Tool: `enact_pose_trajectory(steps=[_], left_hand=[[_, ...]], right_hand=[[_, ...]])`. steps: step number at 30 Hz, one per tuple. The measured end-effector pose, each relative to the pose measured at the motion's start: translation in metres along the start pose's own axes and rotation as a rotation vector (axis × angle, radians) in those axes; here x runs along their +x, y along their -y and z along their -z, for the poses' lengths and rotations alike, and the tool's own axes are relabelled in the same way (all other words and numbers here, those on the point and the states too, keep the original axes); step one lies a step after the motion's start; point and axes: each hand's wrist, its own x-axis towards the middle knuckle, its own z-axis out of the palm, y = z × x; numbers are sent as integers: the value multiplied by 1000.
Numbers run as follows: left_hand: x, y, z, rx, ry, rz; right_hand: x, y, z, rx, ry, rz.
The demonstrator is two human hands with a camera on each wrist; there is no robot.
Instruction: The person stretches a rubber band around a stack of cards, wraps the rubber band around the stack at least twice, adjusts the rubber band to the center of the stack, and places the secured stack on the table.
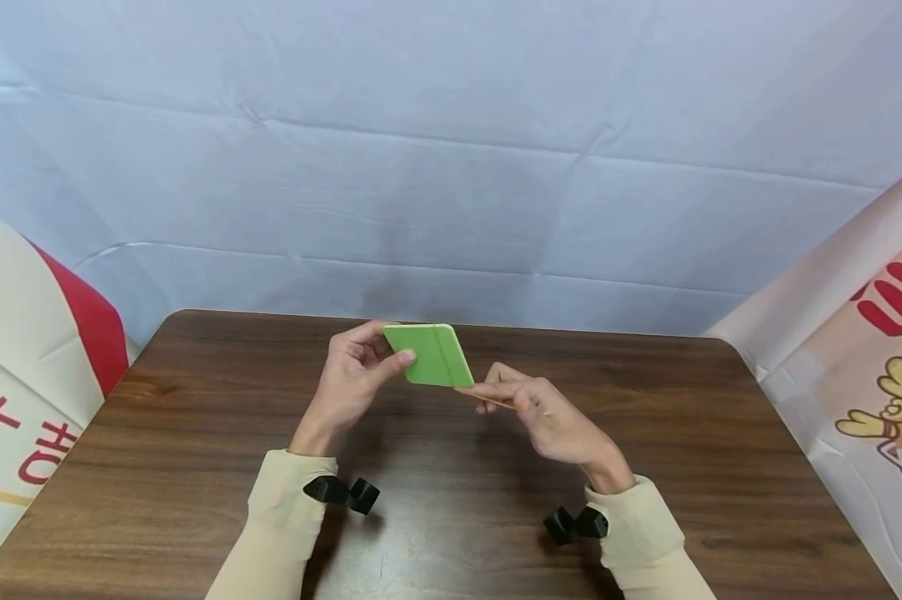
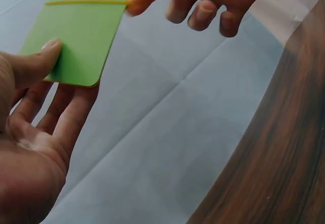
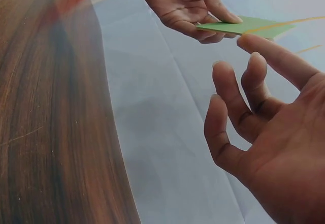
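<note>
A small green notebook (image 1: pixel 426 350) is held up above the table, tilted, with a yellow elastic band (image 2: pixel 86 2) across its cover. My left hand (image 1: pixel 346 379) grips it by its left side, thumb on the cover and fingers behind. At the notebook's lower right corner is my right hand (image 1: pixel 563 425), its index finger (image 3: pixel 282 59) stretched out to the edge. Part of the band runs off the notebook along that finger to the right thumb, which seems to hook it. In the right wrist view the thumb is hidden; the other fingers are loosely bent.
The brown wooden table (image 1: pixel 436 517) lies under both hands. A pale cloth (image 1: pixel 451 167) hangs behind it, with printed cloths at the left (image 1: pixel 16 358) and right (image 1: pixel 856 400). Black devices are strapped to both wrists, over light sleeves.
</note>
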Motion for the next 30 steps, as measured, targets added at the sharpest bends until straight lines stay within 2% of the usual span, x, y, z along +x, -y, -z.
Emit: enact_pose_trajectory(steps=[8,12,17,21,27,30], left_hand=[[-1,-10,6,177,86,-30],[-1,-12,9,195,132,-28],[-2,-11,10,135,190,1],[-3,-12,8,112,252,9],[-4,-16,5,198,359,13],[-4,-19,2,227,427,22]], right_hand=[[0,-5,0,43,49,25],[0,-7,0,70,64,46],[0,-7,0,86,80,67],[-1,-5,1,110,109,32],[0,-3,0,148,181,-61],[1,-6,-2,159,222,-71]])
